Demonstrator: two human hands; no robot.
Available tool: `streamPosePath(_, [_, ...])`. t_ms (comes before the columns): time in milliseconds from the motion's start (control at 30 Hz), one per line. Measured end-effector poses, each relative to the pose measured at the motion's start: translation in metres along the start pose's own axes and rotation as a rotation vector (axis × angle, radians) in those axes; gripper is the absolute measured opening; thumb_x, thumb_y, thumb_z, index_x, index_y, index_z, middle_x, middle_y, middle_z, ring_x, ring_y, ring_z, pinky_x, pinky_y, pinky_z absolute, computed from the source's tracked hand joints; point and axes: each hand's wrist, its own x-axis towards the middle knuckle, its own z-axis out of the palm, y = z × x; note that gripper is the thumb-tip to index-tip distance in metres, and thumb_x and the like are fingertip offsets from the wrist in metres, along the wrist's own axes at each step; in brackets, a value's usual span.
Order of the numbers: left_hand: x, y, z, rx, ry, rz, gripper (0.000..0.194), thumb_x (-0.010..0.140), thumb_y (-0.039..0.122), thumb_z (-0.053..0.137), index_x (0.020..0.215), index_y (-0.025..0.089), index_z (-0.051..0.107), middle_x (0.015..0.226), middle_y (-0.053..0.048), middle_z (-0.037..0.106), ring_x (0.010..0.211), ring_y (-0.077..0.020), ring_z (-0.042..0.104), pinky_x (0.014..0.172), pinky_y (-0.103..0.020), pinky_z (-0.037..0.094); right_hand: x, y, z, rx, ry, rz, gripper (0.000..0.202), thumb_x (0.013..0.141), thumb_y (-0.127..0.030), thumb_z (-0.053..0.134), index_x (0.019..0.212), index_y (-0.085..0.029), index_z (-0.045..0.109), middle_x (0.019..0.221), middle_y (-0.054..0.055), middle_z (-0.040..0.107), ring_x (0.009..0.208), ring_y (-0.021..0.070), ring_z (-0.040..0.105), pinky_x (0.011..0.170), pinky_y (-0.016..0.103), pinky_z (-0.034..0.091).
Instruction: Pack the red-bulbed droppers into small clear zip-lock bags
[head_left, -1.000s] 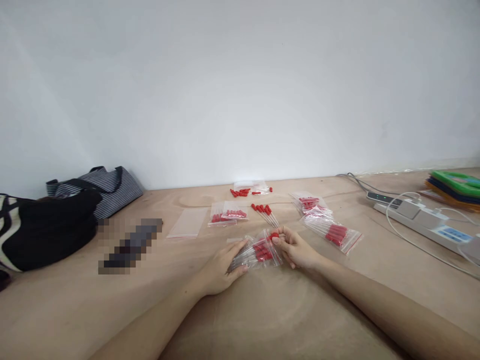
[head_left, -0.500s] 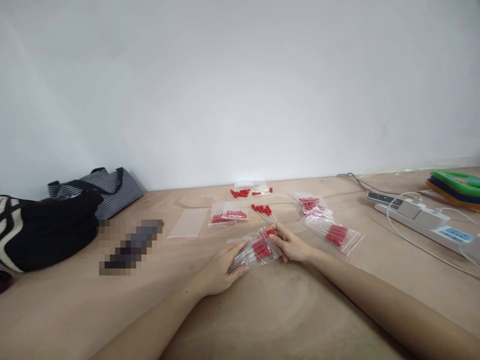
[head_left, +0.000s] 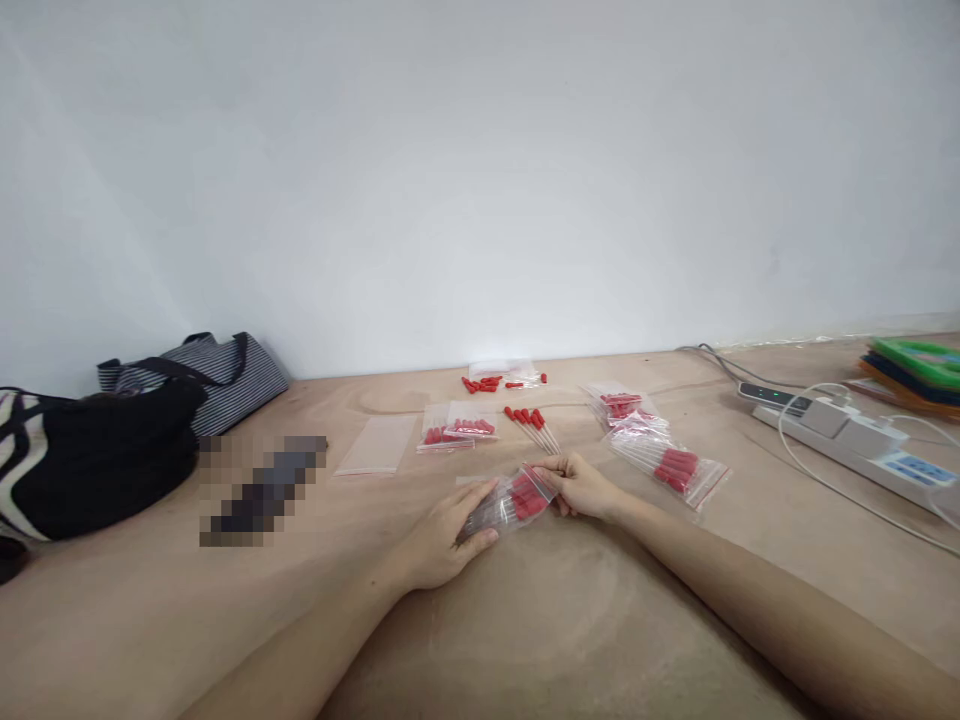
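Observation:
A clear zip-lock bag point(head_left: 501, 508) of glass droppers lies tilted between my hands, its mouth edge towards the right. The red rubber bulbs point(head_left: 531, 497) bunch at that mouth end. My left hand point(head_left: 444, 535) is closed around the bag's left end, thumb below and fingers above. My right hand point(head_left: 581, 485) pinches the mouth edge, its fingertips partly hidden behind the plastic. Just beyond the right hand, several loose droppers point(head_left: 534, 428) lie fanned out, bulbs away from me.
Filled bags lie behind left point(head_left: 457, 430) and to the right point(head_left: 679, 468). An unfilled bag point(head_left: 377, 445) lies left. More red bulbs point(head_left: 480, 384) sit near the wall. A power strip point(head_left: 862, 455) with cables and plastic boards point(head_left: 919, 370) are right; bags point(head_left: 105, 460) are left.
The bulb that showed at my right fingertips is now among the others inside the bag. My right fingers have shifted slightly onto the mouth edge. The left hand has stayed put.

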Motion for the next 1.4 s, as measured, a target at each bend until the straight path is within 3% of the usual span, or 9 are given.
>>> streamPosePath(133, [0.000,-0.001,0.001,0.020,-0.007,0.005,0.051,0.083,0.031,0.044,0.130,0.019,0.027,0.133,-0.006,0.034,0.120,-0.0212,0.032,0.099,-0.037,0.028,0.006,0.002,0.002,0.006,0.126,0.059,0.030,0.071,-0.036,0.054,0.088,-0.011,0.058,0.052,-0.004,0.052,0.030,0.0030,0.037,0.029,0.016,0.028])
streamPosePath(233, [0.000,-0.003,0.002,0.031,-0.006,0.020,0.051,0.083,0.030,0.045,0.130,0.019,0.028,0.134,-0.006,0.033,0.121,-0.0214,0.031,0.099,-0.038,0.027,0.016,0.007,0.002,0.007,0.214,-0.040,0.037,0.067,-0.030,0.060,0.099,-0.013,0.051,0.057,-0.005,0.051,0.036,0.0041,0.040,0.033,0.017,0.034])
streamPosePath(433, [0.002,-0.007,0.003,0.036,0.009,0.084,0.051,0.083,0.027,0.046,0.130,0.023,0.027,0.133,-0.005,0.033,0.121,-0.0208,0.031,0.099,-0.038,0.027,0.024,0.012,-0.009,-0.019,-0.087,-0.221,0.030,0.069,-0.042,0.056,0.081,-0.014,0.055,0.065,-0.001,0.057,0.055,0.0089,0.052,0.051,0.022,0.043])
streamPosePath(600, [0.001,-0.010,0.004,0.028,0.001,0.103,0.050,0.083,0.025,0.045,0.130,0.027,0.027,0.135,-0.004,0.031,0.121,-0.0212,0.030,0.099,-0.040,0.027,0.019,0.010,-0.017,0.006,-0.116,-0.091,0.034,0.068,-0.049,0.055,0.079,-0.017,0.047,0.051,-0.007,0.047,0.040,0.0056,0.043,0.034,0.017,0.033])
streamPosePath(800, [0.001,-0.008,0.002,0.039,0.007,0.133,0.049,0.082,0.019,0.045,0.128,0.027,0.031,0.135,-0.004,0.031,0.122,-0.0213,0.029,0.099,-0.040,0.027,0.012,0.006,-0.019,0.064,-0.194,-0.088,0.039,0.056,-0.041,0.068,0.084,-0.014,0.057,0.059,-0.004,0.054,0.046,0.0048,0.045,0.040,0.017,0.037])
streamPosePath(1000, [0.002,-0.008,0.003,0.047,-0.024,0.129,0.049,0.083,0.016,0.041,0.129,0.029,0.029,0.136,-0.003,0.029,0.122,-0.0205,0.028,0.099,-0.041,0.027,0.017,0.009,-0.017,0.134,-0.009,-0.030,0.026,0.047,-0.026,0.073,0.061,-0.013,0.055,0.049,-0.005,0.052,0.042,0.0043,0.043,0.038,0.017,0.035])
streamPosePath(1100, [0.001,-0.009,0.003,0.064,-0.045,0.101,0.047,0.084,0.016,0.041,0.127,0.031,0.033,0.136,-0.002,0.028,0.123,-0.0212,0.028,0.098,-0.042,0.027,0.015,0.009,-0.018,0.152,0.058,-0.008,0.026,0.048,-0.022,0.072,0.069,-0.015,0.057,0.054,-0.006,0.051,0.044,0.0041,0.043,0.037,0.015,0.035])
streamPosePath(1233, [0.002,-0.011,0.004,0.059,-0.041,0.100,0.041,0.083,0.017,0.042,0.121,0.033,0.043,0.136,-0.001,0.028,0.122,-0.0223,0.028,0.098,-0.041,0.026,0.011,0.006,-0.018,0.088,-0.020,-0.001,0.035,0.056,-0.030,0.068,0.087,-0.017,0.059,0.067,-0.002,0.057,0.046,0.0039,0.043,0.035,0.015,0.034])
streamPosePath(1400, [0.002,-0.010,0.003,0.045,-0.030,0.101,0.037,0.083,0.017,0.044,0.116,0.033,0.049,0.136,-0.001,0.029,0.123,-0.0234,0.027,0.098,-0.041,0.027,0.012,0.008,-0.013,0.042,0.053,0.036,0.029,0.059,-0.038,0.066,0.068,-0.014,0.054,0.050,-0.005,0.050,0.039,0.0037,0.041,0.035,0.016,0.034])
